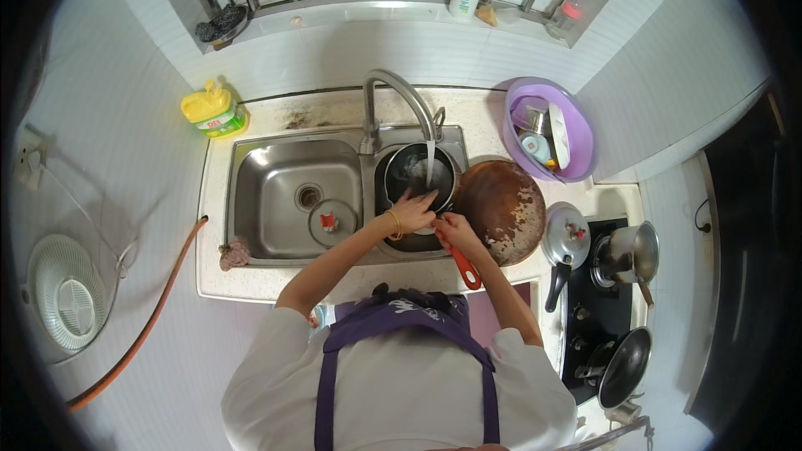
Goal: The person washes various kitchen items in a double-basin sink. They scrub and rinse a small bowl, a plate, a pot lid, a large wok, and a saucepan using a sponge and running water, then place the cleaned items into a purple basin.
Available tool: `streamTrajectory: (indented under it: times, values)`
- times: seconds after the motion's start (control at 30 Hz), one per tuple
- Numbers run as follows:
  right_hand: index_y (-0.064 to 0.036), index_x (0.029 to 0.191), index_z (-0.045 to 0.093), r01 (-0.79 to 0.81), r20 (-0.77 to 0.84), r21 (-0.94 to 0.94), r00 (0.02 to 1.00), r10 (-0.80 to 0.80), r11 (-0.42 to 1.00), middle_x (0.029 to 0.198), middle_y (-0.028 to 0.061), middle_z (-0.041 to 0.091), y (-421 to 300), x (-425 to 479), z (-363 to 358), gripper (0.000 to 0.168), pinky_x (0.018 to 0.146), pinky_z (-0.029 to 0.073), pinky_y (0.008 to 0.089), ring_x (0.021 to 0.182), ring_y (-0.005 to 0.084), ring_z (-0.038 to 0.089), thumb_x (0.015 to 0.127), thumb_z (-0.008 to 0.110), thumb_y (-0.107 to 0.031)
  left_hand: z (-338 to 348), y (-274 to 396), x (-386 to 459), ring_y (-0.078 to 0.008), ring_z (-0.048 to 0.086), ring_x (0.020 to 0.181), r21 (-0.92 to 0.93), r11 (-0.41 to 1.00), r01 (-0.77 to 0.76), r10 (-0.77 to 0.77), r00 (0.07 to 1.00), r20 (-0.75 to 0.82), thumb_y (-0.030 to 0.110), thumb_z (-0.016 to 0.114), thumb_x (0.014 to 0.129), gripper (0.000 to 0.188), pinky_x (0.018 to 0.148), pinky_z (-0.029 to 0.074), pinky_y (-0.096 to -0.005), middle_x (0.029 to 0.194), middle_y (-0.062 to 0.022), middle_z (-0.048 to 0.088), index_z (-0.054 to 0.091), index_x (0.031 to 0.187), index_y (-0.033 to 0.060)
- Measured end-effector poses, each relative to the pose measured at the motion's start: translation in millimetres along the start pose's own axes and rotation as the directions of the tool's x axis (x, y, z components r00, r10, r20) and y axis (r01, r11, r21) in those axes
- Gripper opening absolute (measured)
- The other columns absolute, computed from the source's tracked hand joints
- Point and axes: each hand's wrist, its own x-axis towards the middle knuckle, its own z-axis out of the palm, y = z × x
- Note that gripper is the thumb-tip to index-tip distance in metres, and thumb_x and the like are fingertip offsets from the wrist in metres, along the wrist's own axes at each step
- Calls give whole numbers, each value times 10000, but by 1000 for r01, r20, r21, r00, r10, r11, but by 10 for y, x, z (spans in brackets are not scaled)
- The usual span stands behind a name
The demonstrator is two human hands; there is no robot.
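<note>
Water from the curved faucet [404, 91] runs into a small dark pan [401, 178] in the right basin. My right hand [460, 233] is closed around the upper part of its red handle [465, 268], which points toward me. Over the pan's near rim lies my left hand [413, 212], fingers spread and reaching inside, with nothing visible in its grasp. Bubbly water covers part of the pan's bottom. Right beside the pan, a round worn wooden board [501, 210] overlaps the sink's edge.
A glass lid [343, 232] lies in the left basin [282, 169]. A purple tub [586, 131] of dishes stands back right. Near the stove [595, 319] are a pressure-cooker lid [561, 241], a pot [636, 254] and a frying pan [626, 366]. A yellow detergent jug [213, 109] stands back left.
</note>
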Motion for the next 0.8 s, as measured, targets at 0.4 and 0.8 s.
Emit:
streamTrajectory:
  times: [0.4,0.8]
  values:
    - [-15,812,491,-20,16,-51,1000,21,998,572,3,439,-171,-146,-225,184,348,328,243,397,84,387,871,488,-190,-563,-804,-9,-251,531,985,645,510,-569,493,808,323,121,615,589,307,1005,299,-447,903,-89,601,584,890,76]
    - [-47,835,485,-348,471,472,876,102,810,552,-32,381,-17,-45,-375,175,312,238,174,364,31,309,889,489,-214,-1122,-601,22,-253,501,754,387,656,-648,641,749,168,66,557,521,133,1007,284,-463,666,-90,471,516,640,25]
